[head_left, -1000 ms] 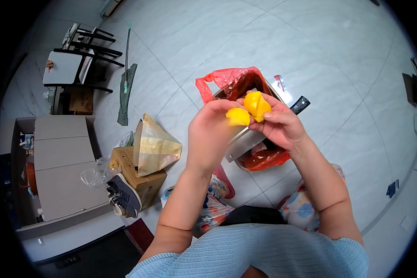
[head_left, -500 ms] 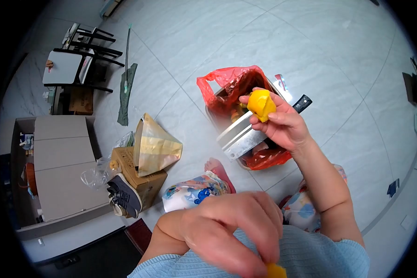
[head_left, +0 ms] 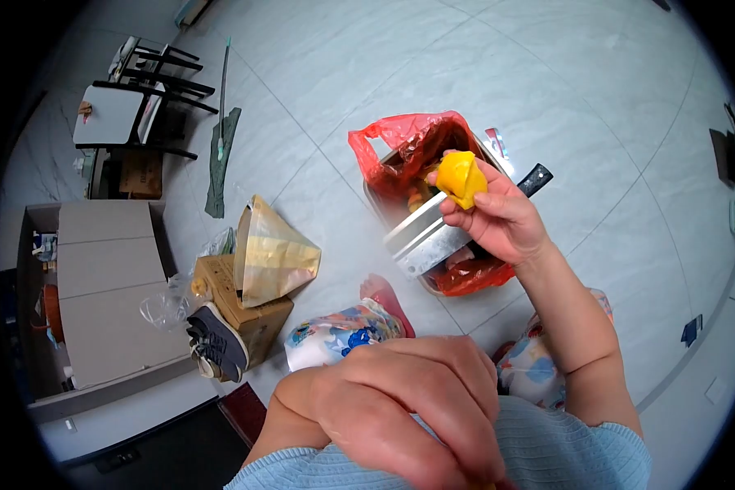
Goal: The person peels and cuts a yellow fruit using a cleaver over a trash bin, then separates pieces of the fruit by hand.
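My right hand (head_left: 498, 214) holds a piece of yellow fruit (head_left: 461, 180), with smooth wet flesh like mango, between thumb and fingers. Below it, a cleaver (head_left: 434, 237) lies across a bin (head_left: 376, 200) lined with a red plastic bag (head_left: 404, 131). The cleaver's black handle points to the upper right, past my right wrist. Close to the camera at the bottom, my left hand (head_left: 412, 400) is closed in a pinch. Only a sliver of yellow shows at its fingertips, at the frame's lower edge. Some scraps show inside the bin, partly hidden.
To the left, a paper bag (head_left: 278, 257) stands against a cardboard box (head_left: 261, 327), with dark shoes (head_left: 218, 343) beside it. Farther off are a grey cabinet (head_left: 110, 286), chairs (head_left: 110, 114) and a green mop (head_left: 222, 163). My bare foot (head_left: 384, 298) rests near the bin.
My left hand has moved down and toward the camera, carrying its yellow fruit piece almost out of view. My right hand and its piece stay nearly in place, with the fruit slightly turned.
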The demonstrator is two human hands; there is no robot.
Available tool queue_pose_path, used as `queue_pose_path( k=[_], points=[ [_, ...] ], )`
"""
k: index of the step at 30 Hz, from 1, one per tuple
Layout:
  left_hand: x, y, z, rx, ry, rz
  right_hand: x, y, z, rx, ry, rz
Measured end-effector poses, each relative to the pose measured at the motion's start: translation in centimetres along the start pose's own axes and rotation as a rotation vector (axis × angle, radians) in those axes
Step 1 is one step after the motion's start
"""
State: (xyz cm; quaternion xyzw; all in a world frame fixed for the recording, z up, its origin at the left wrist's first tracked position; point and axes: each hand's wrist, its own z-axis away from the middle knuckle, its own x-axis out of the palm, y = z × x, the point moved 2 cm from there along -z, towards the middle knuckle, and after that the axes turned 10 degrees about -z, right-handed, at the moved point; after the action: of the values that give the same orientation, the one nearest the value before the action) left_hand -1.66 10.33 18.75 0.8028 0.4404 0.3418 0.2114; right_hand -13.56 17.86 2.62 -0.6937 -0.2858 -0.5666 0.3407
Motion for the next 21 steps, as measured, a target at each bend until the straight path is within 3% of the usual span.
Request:
queue_pose_path(
  k=[3, 6, 9, 12, 13, 15, 18, 19, 21],
  points=[
    [0.5, 0.0, 0.6, 0.073, 0.105, -0.015, 0.0, 0.0, 0.0, 0.008, 0.011, 0.007],
    [-0.2, 1.0, 0.0, 0.116, 0.062, -0.014, 0.0, 0.3, 0.0, 0.031, 0.021, 0.005],
    [-1.4, 1.7, -0.9, -0.186, -0.193, -0.141, 0.0, 0.3, 0.0, 0.032, 0.024, 0.021],
    [-1.2, 1.0, -1.0, 0.16, -0.108, 0.0, 0.0, 0.3, -0.1, 0.02, 0.018, 0.025],
    [-1.5, 2.5, -0.9, -0.043, -0.124, -0.086, 0.1, 0.2, -0.1, 0.013, 0.01, 0.019],
    [-1.7, 2.9, 0.0, -0.247, -0.141, -0.166, 0.3, 0.2, -0.1, 0.01, 0.014, 0.027],
    [-4.2, 1.5, 1.5, -0.285, 0.246, -0.697, 0.6, 0.3, -0.1, -0.031, 0.029, 0.076],
    [-5.4, 0.7, 1.0, -0.389, 0.325, -0.857, 0.6, 0.4, -0.2, -0.061, 0.043, 0.111],
    [-8.0, -1.6, 1.3, -0.642, 0.464, -0.885, 0.8, 0.7, -0.2, -0.078, 0.068, 0.104]
  ],
)
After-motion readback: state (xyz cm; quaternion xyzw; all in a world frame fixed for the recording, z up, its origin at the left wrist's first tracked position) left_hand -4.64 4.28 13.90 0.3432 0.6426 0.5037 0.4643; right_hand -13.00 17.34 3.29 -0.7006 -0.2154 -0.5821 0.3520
